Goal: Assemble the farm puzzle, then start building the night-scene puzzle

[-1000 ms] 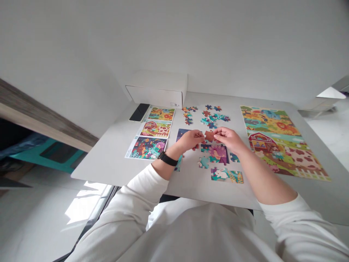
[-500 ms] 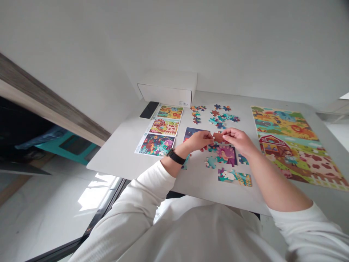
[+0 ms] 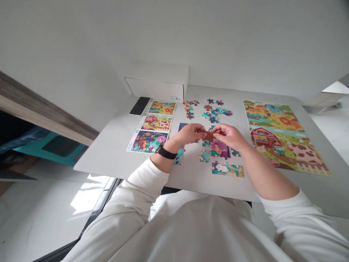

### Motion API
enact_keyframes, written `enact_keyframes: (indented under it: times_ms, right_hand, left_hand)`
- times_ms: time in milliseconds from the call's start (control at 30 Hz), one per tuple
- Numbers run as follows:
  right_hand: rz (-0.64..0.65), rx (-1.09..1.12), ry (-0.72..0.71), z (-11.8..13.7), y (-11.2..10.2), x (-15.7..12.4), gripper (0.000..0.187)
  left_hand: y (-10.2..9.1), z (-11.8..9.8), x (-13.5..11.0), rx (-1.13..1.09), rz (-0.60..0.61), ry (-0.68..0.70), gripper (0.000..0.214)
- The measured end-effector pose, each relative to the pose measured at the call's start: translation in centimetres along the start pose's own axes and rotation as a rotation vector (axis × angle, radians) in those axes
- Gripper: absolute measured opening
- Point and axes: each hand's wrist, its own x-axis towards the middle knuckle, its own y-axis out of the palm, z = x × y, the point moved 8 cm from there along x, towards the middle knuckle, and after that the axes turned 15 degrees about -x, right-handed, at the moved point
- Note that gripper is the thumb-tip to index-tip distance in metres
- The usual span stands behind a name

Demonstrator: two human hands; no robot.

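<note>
Both my hands meet over the middle of the white table (image 3: 114,156), pinching one brown jigsaw piece (image 3: 209,135) between them. My left hand (image 3: 191,133), with a black watch on the wrist, grips its left edge with curled fingers. My right hand (image 3: 228,135) holds its right edge. Directly under the hands lies a partly joined purple and teal puzzle section (image 3: 219,149). A smaller joined section with a white rabbit (image 3: 227,169) lies nearer me. A single teal piece (image 3: 204,156) sits beside them.
Loose pieces (image 3: 209,111) are scattered at the table's far middle. A finished farm puzzle (image 3: 280,136) covers the right side. Three picture cards (image 3: 154,125) lie in a column at the left, with a black phone (image 3: 140,106) and a white box (image 3: 156,85) behind them.
Both hands keep hold of the brown piece between them and have barely moved on the table. The view itself swung right and then back left.
</note>
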Motion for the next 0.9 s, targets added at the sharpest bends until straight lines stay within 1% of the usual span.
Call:
enact_keyframes:
  times_ms: [67, 167, 233, 333, 400, 533, 633, 700, 767, 833, 900]
  right_hand:
    - [-0.012, -0.074, -0.069, 1.3, -0.4, -0.4, 0.029]
    - [-0.023, -0.226, -0.222, 3.8, -0.8, -1.2, 0.03]
    - [-0.008, -0.327, -0.295, 5.3, -0.7, -1.8, 0.027]
    - [0.046, -0.454, -0.344, 7.2, 0.2, -2.8, 0.019]
    - [0.066, -0.538, -0.37, 8.4, 1.1, -3.4, 0.017]
    - [0.08, -0.654, -0.406, 10.4, 3.0, -4.3, 0.028]
    - [0.078, -0.697, -0.409, 10.9, 4.1, -4.5, 0.032]
    - [0.053, -0.712, -0.432, 10.9, 4.6, -4.6, 0.032]
    - [0.019, -0.723, -0.463, 10.6, 5.1, -4.7, 0.029]
    - [0.001, -0.737, -0.483, 10.1, 5.5, -4.8, 0.026]
    - [0.009, -0.751, -0.488, 9.7, 5.9, -4.7, 0.023]
  left_hand:
    - [-0.3, -0.4, -0.1, 0.0, -0.018, -0.001, 0.014]
    - [-0.6, -0.7, -0.6, -0.026, -0.041, -0.016, 0.014]
    - [-0.6, -0.7, -1.4, -0.054, -0.037, -0.038, 0.015]
    - [-0.5, -0.6, -3.3, -0.096, -0.013, -0.06, 0.017]
    - [-0.5, -0.6, -4.7, -0.099, -0.009, -0.057, 0.018]
    - [-1.2, -0.2, -7.0, -0.08, -0.065, -0.057, 0.021]
    - [-2.1, 0.8, -8.4, -0.069, -0.103, -0.045, 0.024]
    - [-3.2, 1.3, -9.6, 0.043, -0.193, 0.03, 0.027]
    - [-4.2, 1.3, -11.3, 0.253, -0.314, 0.157, 0.03]
    - [-3.9, 1.6, -13.0, 0.448, -0.325, 0.259, 0.03]
    - [-3.1, 2.5, -14.3, 0.596, -0.269, 0.323, 0.031]
